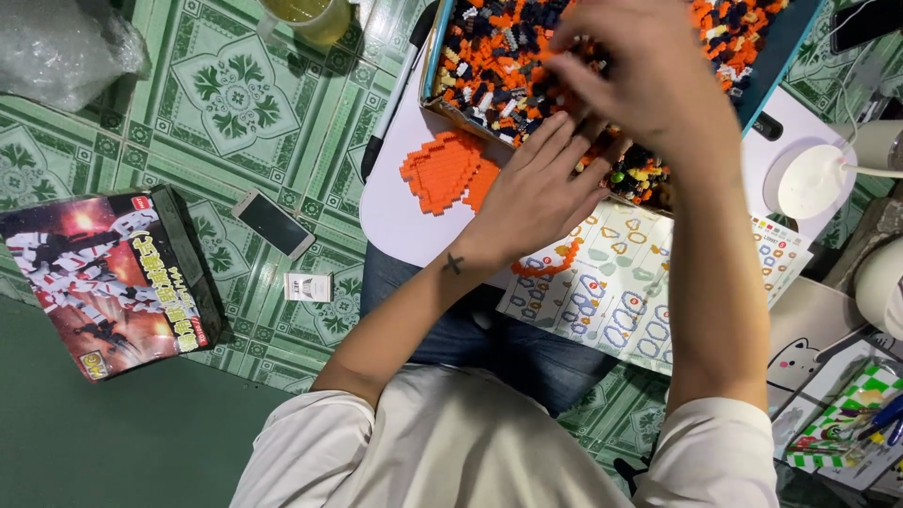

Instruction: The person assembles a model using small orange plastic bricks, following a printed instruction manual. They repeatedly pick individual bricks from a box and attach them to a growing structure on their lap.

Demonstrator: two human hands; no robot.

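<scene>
Right grip [640, 71] among small bricks [489, 56]

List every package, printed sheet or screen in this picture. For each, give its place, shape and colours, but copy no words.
Toy box: on the green tiled floor, far left; flat, rectangular, dark with red glow and white robot figure.
Phone: floor, right of the box; slim, dark screen, pale edge.
Small white packet: floor, below the phone.
Instruction sheet: over the table edge, under the left hand; white with blue and orange diagrams.
Brick tray: on the table; right hand reaches in.
</scene>
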